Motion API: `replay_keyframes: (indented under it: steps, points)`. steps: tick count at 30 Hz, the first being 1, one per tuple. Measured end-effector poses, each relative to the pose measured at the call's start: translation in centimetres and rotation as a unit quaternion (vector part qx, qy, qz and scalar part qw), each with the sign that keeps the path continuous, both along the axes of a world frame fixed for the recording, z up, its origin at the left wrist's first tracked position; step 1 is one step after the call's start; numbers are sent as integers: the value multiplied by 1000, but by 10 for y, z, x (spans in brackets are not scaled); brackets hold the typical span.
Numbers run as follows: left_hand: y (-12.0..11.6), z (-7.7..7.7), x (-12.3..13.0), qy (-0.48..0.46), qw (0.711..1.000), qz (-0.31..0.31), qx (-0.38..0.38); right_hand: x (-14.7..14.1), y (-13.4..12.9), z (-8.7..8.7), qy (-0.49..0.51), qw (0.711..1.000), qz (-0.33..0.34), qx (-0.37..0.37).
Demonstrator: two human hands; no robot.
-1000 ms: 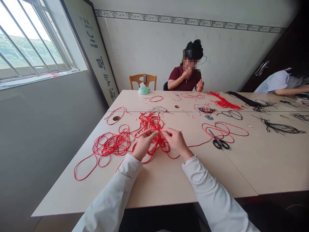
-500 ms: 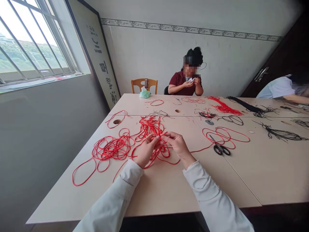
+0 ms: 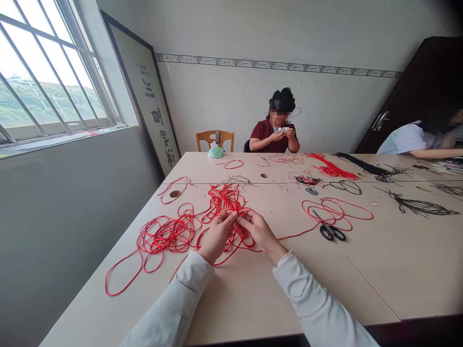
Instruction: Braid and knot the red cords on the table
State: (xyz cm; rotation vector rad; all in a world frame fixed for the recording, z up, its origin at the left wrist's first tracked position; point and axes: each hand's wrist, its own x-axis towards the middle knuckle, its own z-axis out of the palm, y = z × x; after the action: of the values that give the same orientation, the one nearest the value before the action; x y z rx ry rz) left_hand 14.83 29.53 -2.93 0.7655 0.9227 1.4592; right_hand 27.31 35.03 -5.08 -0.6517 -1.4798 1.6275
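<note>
My left hand pinches a red cord between thumb and fingers. Close against it, my right hand is closed on the same cord, thumb tips almost meeting. Braided stretches of the cord hang below the hands and loop onto the table. Just beyond my fingers lies a heap of braided red cords. To the left sits a loose coil of smooth red cord. The exact knot or strand between my fingertips is hidden.
Black-handled scissors lie right of my hands, over looped red cord. Black cord bundles and a red bundle lie farther right. One person sits across the table, another at right. A tissue pack stands at the far edge.
My hands have come closer together, the right one moving left toward the left thumb. The view has tilted up slightly. The person opposite still handles something white.
</note>
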Motion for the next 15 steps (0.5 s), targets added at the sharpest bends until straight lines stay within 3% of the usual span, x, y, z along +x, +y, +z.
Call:
replay_keyframes:
  steps: [4, 8, 12, 15]
  points:
    - [2, 0, -1, 65, 998, 7, 15, 1, 0, 5, -6, 999, -38, 36]
    - [3, -4, -6, 108, 993, 4, 49, 8, 1, 14, 6, 998, -55, -15]
    - [3, -7, -12, 98, 992, -21, 76, 15, 1, 21, 2, 996, -32, -78]
    - [4, -7, -15, 99, 992, -29, 75, 18, 0, 23, 1, 996, 11, -85]
